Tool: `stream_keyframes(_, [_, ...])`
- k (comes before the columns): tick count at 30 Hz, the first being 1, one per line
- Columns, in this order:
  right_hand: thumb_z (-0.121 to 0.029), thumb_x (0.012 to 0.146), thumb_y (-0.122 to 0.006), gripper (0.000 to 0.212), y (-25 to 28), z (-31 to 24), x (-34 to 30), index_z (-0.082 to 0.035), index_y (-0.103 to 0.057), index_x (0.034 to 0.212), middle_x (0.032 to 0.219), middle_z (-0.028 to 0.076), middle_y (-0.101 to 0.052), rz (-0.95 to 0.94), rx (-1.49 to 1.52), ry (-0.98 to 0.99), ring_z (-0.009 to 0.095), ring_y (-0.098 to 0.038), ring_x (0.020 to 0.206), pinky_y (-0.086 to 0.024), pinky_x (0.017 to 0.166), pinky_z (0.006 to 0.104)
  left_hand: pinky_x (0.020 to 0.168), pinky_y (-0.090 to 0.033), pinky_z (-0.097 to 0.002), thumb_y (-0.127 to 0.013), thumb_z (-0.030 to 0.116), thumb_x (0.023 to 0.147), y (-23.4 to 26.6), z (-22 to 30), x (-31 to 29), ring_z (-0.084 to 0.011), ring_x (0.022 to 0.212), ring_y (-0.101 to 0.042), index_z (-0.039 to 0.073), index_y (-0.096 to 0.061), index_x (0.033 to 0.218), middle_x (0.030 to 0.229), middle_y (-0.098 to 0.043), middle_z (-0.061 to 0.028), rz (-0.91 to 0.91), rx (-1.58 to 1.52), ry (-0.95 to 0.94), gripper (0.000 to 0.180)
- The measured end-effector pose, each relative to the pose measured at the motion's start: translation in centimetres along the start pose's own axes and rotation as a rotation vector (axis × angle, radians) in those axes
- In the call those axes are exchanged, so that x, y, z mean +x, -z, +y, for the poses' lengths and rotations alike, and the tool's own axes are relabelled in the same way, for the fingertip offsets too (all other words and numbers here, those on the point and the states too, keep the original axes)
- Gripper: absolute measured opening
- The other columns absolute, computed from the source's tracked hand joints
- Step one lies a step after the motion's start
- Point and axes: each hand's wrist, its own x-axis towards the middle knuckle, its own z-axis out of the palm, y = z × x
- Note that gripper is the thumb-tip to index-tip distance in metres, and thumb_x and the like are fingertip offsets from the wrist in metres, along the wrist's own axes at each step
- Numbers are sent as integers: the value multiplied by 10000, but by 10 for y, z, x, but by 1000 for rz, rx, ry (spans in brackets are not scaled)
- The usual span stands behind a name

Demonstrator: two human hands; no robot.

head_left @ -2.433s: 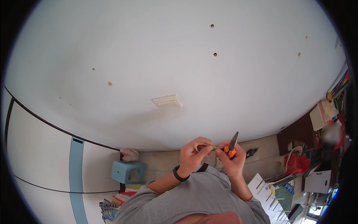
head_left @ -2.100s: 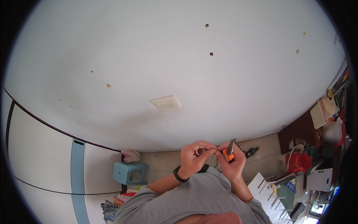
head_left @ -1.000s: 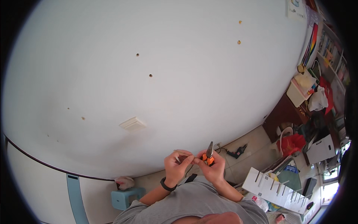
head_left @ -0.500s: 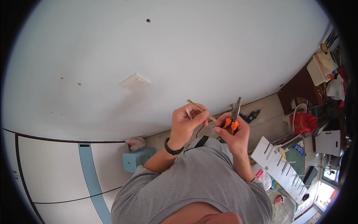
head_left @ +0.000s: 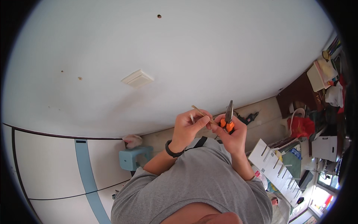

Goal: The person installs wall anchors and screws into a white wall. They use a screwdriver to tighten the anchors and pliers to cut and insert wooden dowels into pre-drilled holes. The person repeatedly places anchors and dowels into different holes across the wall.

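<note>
Tan and dry-looking, the thin stick slants from above the left hand down toward the right hand, held in front of the chest, well off the floor. The left thumb and curled fingers pinch it along its length; a small white piece, too small to identify, pokes out of the same hand. It should be light, fairly stiff and not slippery, yet apt to splinter or snap if bent, so a close pinch low on its length looks the safest hold. The right hand is wrapped around the orange handles of the pliers, nose upward, and its thumb tip comes up to the stick's lower end; whether it grips there I cannot tell. Hard and probably much the heavier, the pliers are best held by those handles. A black band circles the left wrist. Beyond the right hand, a drill lies near the floor's edge along the wall. Farther left by that edge, a blue stool stands just beside a pale bag. Higher up, the wall bears a cream plate.
</note>
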Motion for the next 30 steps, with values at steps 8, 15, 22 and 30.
stream_keyframes(8, [19, 860, -805, 149, -13, 7, 1, -16, -685, 940, 790, -27, -624, 7, -104, 89, 51, -549, 725, -453, 651, 234, 562, -337, -198, -651, 214, 1064, 0, 2, -5, -26, 662, -472, 2, -702, 1025, 852, -684, -2, 7, -4, 20, 221])
stream_keyframes(15, [25, 845, -808, 157, -14, 11, 3, -17, -686, 935, 793, -13, -631, -16, -174, 130, 53, -547, 722, -458, 640, 240, 733, -492, -243, -617, 132, 1084, 3, 0, -7, -63, 799, -588, -12, -653, 968, 895, -679, -14, 40, 13, 39, 188])
stream_keyframes(22, [37, 861, -789, 138, -19, 16, 4, -11, -679, 929, 780, 6, -636, -1, -83, 117, 73, -557, 711, -467, 640, 252, 686, -480, -237, -613, 160, 1091, 3, -3, -6, -50, 779, -559, -1, -649, 974, 885, -660, 4, 37, 81, -30, 202])
stream_keyframes(30, [38, 877, -768, 129, -17, 16, 9, -5, -666, 942, 782, 10, -630, -7, -93, 163, 79, -557, 714, -462, 640, 257, 636, -441, -230, -660, 173, 1066, 6, 0, -5, -66, 734, -562, -5, -695, 991, 876, -687, -11, 47, 24, 0, 197])
